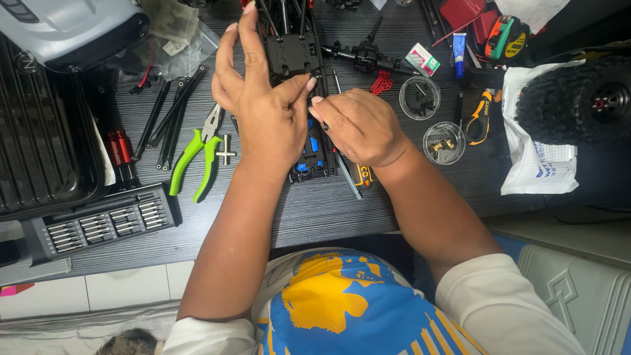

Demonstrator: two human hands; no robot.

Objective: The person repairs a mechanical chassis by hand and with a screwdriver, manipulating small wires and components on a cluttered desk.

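A dark wood-grain table (315,210) is lying under everything, with a black ribbed case (39,144) sitting along its far left edge and a knobby black tyre (578,98) resting on a white bag (536,164) at the far right. In the middle, a black model-car chassis (292,56) with blue parts showing at its near end is lying lengthwise, running away from the person. The left hand (263,105) is lying over the chassis, fingers stretched forward along it and thumb pressing in at its right side, so it is bracing the frame rather than closing around it. The right hand (361,125) is curling just beside that thumb, fingertips pinching what seems to be a small dark tool or screw; the view is too tight to say which. A tray of screwdriver bits (105,223) is sitting at lower left, green-handled pliers (197,154) are lying near the left wrist, and two small round clear dishes (420,97) are standing right of the right hand.
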